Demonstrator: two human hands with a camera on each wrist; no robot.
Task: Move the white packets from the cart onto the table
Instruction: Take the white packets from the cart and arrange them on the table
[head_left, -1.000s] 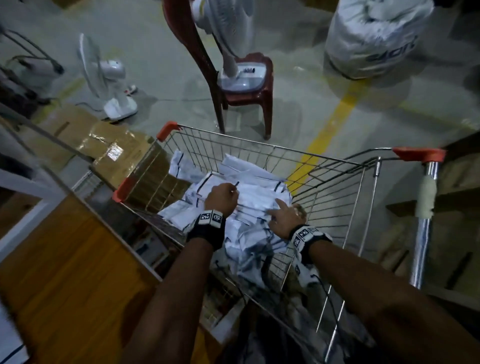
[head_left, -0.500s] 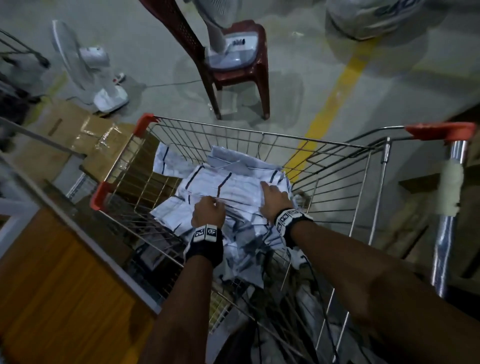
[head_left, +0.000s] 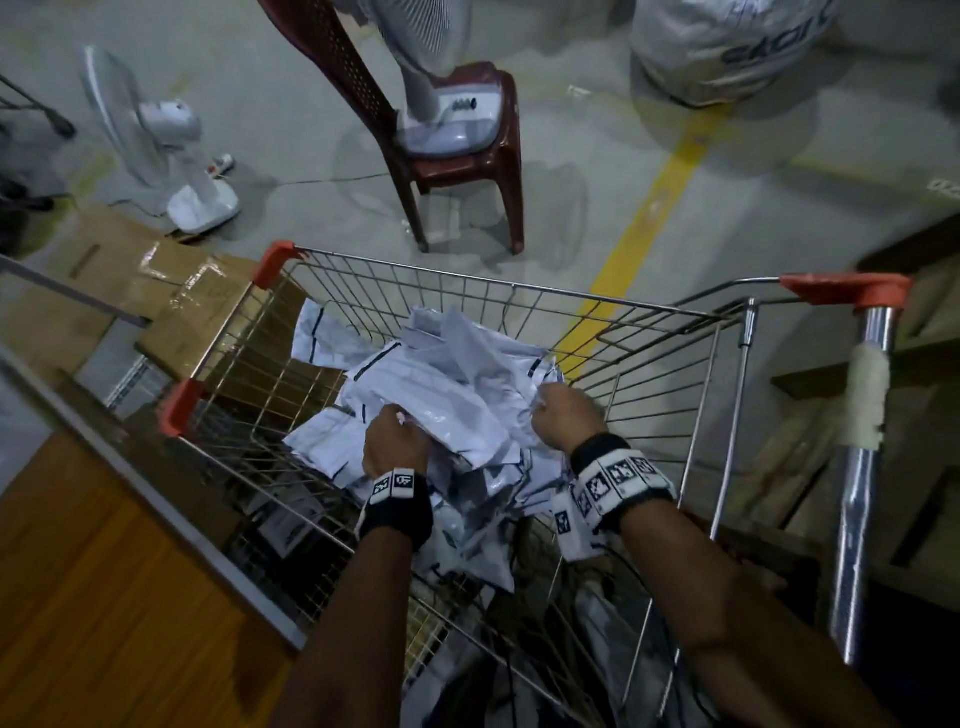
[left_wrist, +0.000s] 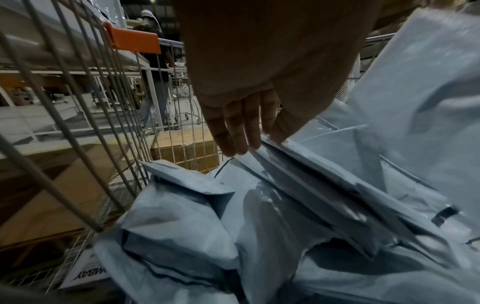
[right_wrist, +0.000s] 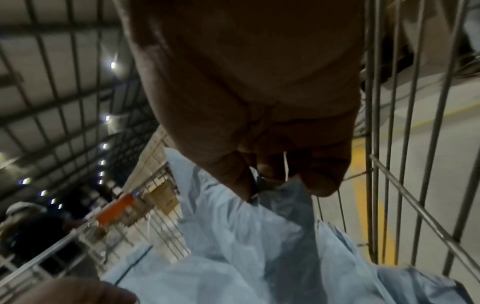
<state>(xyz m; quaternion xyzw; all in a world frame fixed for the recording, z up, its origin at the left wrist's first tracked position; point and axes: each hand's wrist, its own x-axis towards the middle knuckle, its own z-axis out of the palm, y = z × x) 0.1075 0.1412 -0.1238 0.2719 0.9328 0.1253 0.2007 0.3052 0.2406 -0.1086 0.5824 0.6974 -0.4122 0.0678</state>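
A heap of white packets (head_left: 447, 395) with dark stripes lies in the wire cart (head_left: 467, 280). My left hand (head_left: 395, 441) grips the near left edge of a bundle of them. In the left wrist view the thumb and fingers of that hand (left_wrist: 254, 144) pinch a stack of packets (left_wrist: 311, 185). My right hand (head_left: 563, 415) holds the bundle's right edge close to the cart's right wall. Its curled fingers (right_wrist: 322, 185) pinch a packet (right_wrist: 246, 246). The wooden table (head_left: 104, 597) is at the lower left, beside the cart.
A red plastic chair (head_left: 467, 156) carrying a fan stands beyond the cart. A white floor fan (head_left: 171, 156) and cardboard boxes (head_left: 156, 291) lie to the left. A big white sack (head_left: 727, 47) sits far right. The cart's handle post (head_left: 857, 467) rises at my right.
My right hand went from lying flat on the heap to gripping its right edge. The left hand closed on the near edge, and the bundle has bunched up and risen a little.
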